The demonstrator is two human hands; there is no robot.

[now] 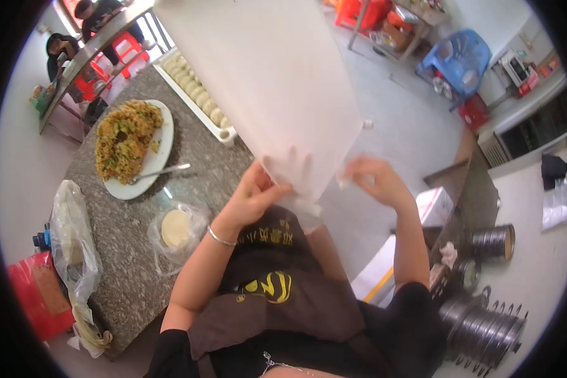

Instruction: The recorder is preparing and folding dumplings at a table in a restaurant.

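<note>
A large translucent white sheet (283,85), seemingly plastic, rises in front of me and spans the upper middle of the view. My left hand (260,191) grips its lower left edge, thumb on the near side, and the fingers show faintly through it. Just off the sheet's lower right edge, my right hand (371,177) is slightly blurred, its fingertips pinched on a small white scrap (344,181). A crumpled whitish piece (308,207) hangs at the sheet's bottom end. Partly behind the sheet, a white tray (196,107) holds a row of dumplings (198,94).
On the stone-patterned table (132,241) stand an oval plate (163,160) of chopped filling with a spoon (163,172), round dough wrappers (175,228) in plastic, and a clear bag (73,236). Metal steamers (484,321) and a blue chair (458,61) are at right. Two people sit far left.
</note>
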